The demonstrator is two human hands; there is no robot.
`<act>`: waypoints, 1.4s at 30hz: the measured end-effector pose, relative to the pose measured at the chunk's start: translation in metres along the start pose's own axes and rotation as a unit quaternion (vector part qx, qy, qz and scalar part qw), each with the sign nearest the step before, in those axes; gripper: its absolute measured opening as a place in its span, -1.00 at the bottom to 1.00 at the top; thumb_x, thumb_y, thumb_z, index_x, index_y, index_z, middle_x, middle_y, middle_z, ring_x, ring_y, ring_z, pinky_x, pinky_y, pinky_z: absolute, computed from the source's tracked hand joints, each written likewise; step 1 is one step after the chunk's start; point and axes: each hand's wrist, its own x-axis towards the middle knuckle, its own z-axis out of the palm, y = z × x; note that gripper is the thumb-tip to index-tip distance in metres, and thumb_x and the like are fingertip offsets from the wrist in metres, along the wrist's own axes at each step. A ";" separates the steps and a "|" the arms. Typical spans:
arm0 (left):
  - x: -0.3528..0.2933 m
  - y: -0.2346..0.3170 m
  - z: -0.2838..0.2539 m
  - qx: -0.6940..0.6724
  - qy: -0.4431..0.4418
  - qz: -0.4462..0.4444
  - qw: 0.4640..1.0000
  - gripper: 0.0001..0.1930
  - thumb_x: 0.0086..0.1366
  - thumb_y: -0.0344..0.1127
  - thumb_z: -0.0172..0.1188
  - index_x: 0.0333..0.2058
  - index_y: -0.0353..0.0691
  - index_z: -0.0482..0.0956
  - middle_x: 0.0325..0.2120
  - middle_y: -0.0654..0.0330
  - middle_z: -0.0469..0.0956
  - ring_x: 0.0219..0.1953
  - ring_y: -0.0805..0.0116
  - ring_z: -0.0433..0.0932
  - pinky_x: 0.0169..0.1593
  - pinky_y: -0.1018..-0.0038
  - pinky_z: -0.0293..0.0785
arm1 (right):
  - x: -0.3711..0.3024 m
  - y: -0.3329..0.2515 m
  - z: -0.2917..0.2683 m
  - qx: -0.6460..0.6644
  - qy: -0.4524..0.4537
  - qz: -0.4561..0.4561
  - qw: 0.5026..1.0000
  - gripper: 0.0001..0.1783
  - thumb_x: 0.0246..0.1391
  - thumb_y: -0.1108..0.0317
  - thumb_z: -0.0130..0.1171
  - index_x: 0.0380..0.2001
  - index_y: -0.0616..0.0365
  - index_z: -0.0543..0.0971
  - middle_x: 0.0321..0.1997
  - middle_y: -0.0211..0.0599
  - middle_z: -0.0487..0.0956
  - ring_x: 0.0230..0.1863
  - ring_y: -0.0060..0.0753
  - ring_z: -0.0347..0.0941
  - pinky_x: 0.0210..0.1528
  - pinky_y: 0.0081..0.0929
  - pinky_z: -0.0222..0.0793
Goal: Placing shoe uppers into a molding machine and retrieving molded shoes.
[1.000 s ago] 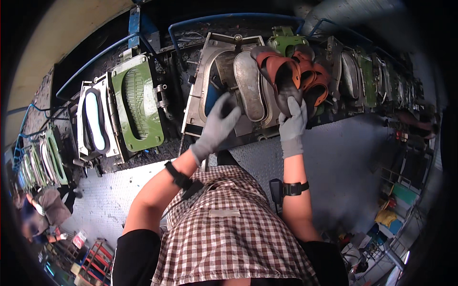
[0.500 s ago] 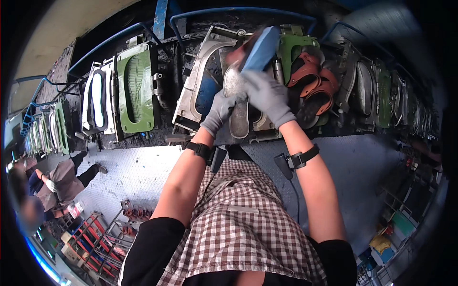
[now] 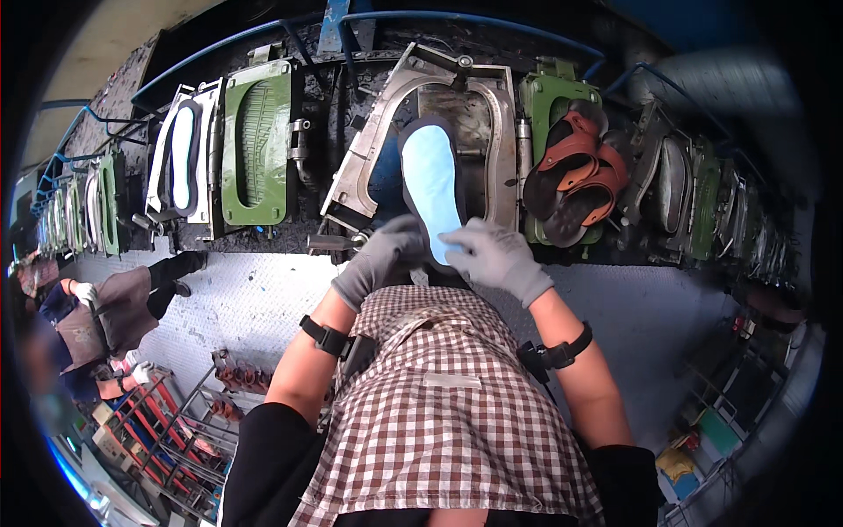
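A dark-edged shoe piece with a light blue bottom face (image 3: 432, 171) lies sole up, toe end away from me, over the tilted metal mould frame (image 3: 349, 180). My left hand (image 3: 384, 255), in a grey glove, closes on the near, heel end at its left edge; some fingertips are hidden behind it. At the right of the same end, my right hand (image 3: 499, 259), also gloved, presses its fingers on the blue face and rim. The metal last seen earlier is hidden, apparently beneath the shoe piece.
Brown strappy sandals (image 3: 580, 171) lie on a green mould plate (image 3: 537, 97) to the right. Leftward stand another green mould (image 3: 256, 145) and a mould holding a blue-white sole (image 3: 183, 158). Blue rails (image 3: 465, 18) run behind. A co-worker (image 3: 110, 307) and a shoe rack (image 3: 189, 422) are at left.
The blue-bottomed shoe piece has come down from above the metal last and now lies over it, sole up. Both hands have moved nearer to me, to its heel end.
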 end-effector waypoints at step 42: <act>0.233 0.118 0.258 0.095 0.080 -0.058 0.991 -0.70 0.33 -0.44 0.15 0.02 -0.31 0.62 -0.32 0.27 0.67 -0.36 0.52 0.60 -0.27 0.52 0.53 | -0.189 0.272 -0.225 -0.014 0.602 0.142 0.786 -0.73 0.09 0.49 0.21 -0.11 0.09 0.68 -0.14 -0.13 0.64 -0.05 -0.08 0.58 0.08 -0.25 0.48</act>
